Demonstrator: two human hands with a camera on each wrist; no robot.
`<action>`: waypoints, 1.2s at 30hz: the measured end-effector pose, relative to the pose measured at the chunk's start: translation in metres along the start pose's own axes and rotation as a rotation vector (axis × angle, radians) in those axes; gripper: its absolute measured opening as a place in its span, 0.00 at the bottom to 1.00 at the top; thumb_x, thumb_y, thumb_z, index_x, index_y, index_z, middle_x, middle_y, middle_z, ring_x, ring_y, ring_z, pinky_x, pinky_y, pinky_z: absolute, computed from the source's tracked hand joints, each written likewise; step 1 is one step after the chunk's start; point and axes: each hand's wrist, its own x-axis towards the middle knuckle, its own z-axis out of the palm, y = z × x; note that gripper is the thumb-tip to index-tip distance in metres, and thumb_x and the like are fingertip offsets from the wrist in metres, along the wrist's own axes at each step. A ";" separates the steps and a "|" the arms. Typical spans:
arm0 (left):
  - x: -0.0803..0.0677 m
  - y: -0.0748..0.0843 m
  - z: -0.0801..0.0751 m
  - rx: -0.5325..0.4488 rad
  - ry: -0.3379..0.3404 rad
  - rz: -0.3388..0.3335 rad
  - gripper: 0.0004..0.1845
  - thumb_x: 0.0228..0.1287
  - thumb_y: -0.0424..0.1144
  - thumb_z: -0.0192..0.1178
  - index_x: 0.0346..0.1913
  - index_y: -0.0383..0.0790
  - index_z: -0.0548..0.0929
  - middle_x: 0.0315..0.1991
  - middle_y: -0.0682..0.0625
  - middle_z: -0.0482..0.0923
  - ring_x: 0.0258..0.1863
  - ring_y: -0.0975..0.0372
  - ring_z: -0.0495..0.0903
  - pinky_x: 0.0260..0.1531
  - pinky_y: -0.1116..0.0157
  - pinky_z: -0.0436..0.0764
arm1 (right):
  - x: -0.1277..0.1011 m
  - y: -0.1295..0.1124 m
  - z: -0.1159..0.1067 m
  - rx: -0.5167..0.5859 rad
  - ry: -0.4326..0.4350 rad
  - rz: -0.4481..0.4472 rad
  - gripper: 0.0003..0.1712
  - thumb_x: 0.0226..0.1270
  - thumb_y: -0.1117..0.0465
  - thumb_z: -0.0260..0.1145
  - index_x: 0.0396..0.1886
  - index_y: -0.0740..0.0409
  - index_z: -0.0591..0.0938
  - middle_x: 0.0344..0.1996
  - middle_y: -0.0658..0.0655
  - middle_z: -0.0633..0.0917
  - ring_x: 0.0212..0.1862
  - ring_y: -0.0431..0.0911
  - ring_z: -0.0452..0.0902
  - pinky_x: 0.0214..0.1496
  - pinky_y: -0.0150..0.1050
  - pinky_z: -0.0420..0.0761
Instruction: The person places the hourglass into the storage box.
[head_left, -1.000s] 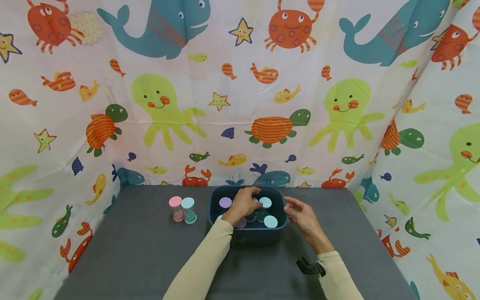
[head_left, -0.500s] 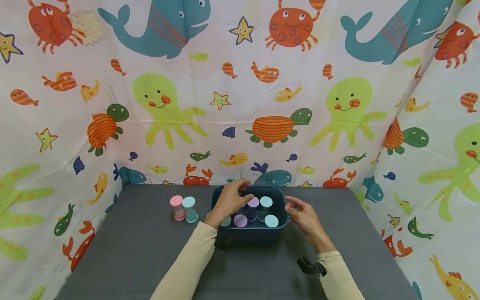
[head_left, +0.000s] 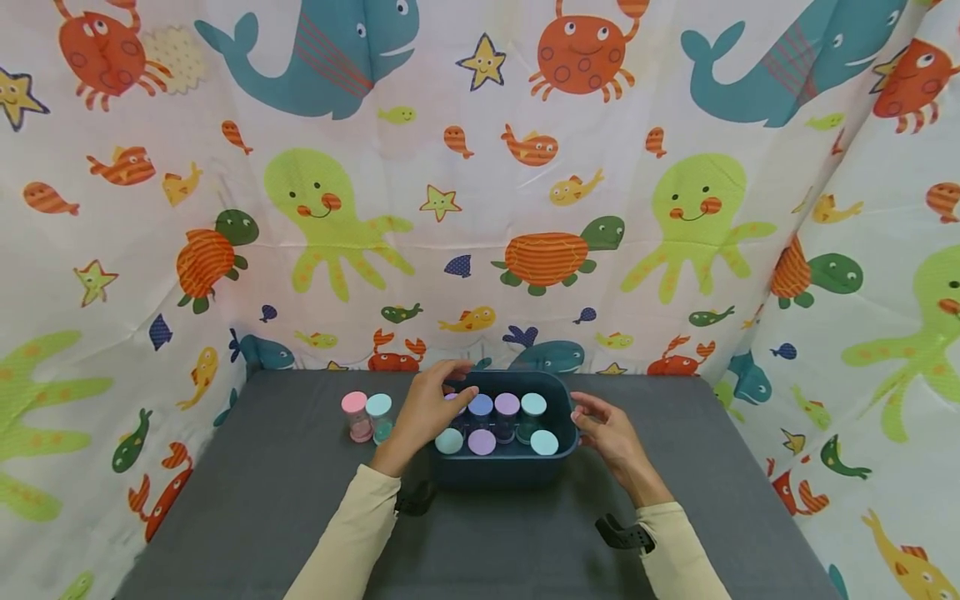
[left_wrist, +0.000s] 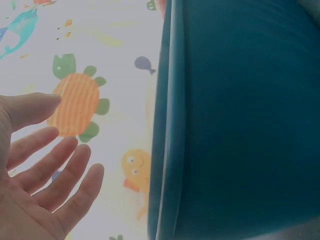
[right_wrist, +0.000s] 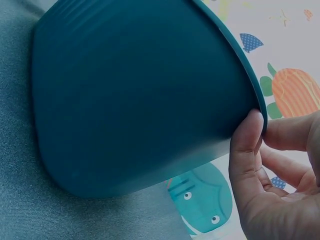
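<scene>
A dark blue plastic bin (head_left: 501, 473) stands near the back of the table and contains several small jars with light blue, lilac and blue lids, such as the blue-lidded jar (head_left: 481, 406). My left hand (head_left: 423, 408) hovers over the bin's left end, its fingers loosely spread with nothing held, as the left wrist view confirms. It partly covers a lilac-lidded jar behind it. At the other end, my right hand (head_left: 611, 437) pinches the bin's rim between thumb and index finger, seen closely in the right wrist view.
Left of the bin stand a pink-lidded jar (head_left: 357, 417) and a light-blue-lidded jar (head_left: 380, 407), side by side. A grey cloth (head_left: 300, 500) covers the table. Behind it hangs a white curtain (head_left: 480, 283) printed with sea animals.
My left hand has moved left from above the middle of the bin to its left end, uncovering more jar lids. The right hand has stayed at the rim.
</scene>
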 end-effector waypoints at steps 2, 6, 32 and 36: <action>-0.003 -0.001 -0.003 -0.001 0.030 0.020 0.20 0.62 0.40 0.67 0.57 0.40 0.81 0.51 0.44 0.83 0.49 0.54 0.81 0.49 0.54 0.83 | 0.000 -0.001 0.000 0.005 0.000 -0.005 0.23 0.74 0.61 0.58 0.67 0.53 0.73 0.49 0.57 0.75 0.43 0.46 0.76 0.41 0.36 0.82; -0.009 -0.005 -0.008 0.001 0.075 0.043 0.19 0.62 0.38 0.67 0.55 0.40 0.82 0.50 0.43 0.83 0.48 0.55 0.81 0.46 0.56 0.84 | 0.000 -0.002 0.001 0.004 -0.005 -0.009 0.24 0.74 0.61 0.58 0.68 0.53 0.73 0.48 0.57 0.75 0.43 0.46 0.75 0.41 0.36 0.82; -0.060 -0.080 -0.061 -0.011 0.447 -0.075 0.14 0.64 0.36 0.64 0.52 0.39 0.83 0.44 0.45 0.82 0.39 0.57 0.82 0.40 0.75 0.81 | 0.000 0.001 0.000 0.025 0.008 0.004 0.24 0.73 0.61 0.60 0.67 0.54 0.74 0.47 0.57 0.75 0.42 0.45 0.75 0.41 0.38 0.82; -0.068 -0.088 -0.064 0.004 0.501 -0.087 0.14 0.64 0.34 0.64 0.51 0.37 0.83 0.45 0.44 0.81 0.42 0.54 0.80 0.42 0.75 0.78 | 0.000 0.000 0.000 0.024 0.009 0.002 0.23 0.73 0.61 0.60 0.67 0.54 0.74 0.47 0.57 0.75 0.42 0.46 0.75 0.40 0.38 0.82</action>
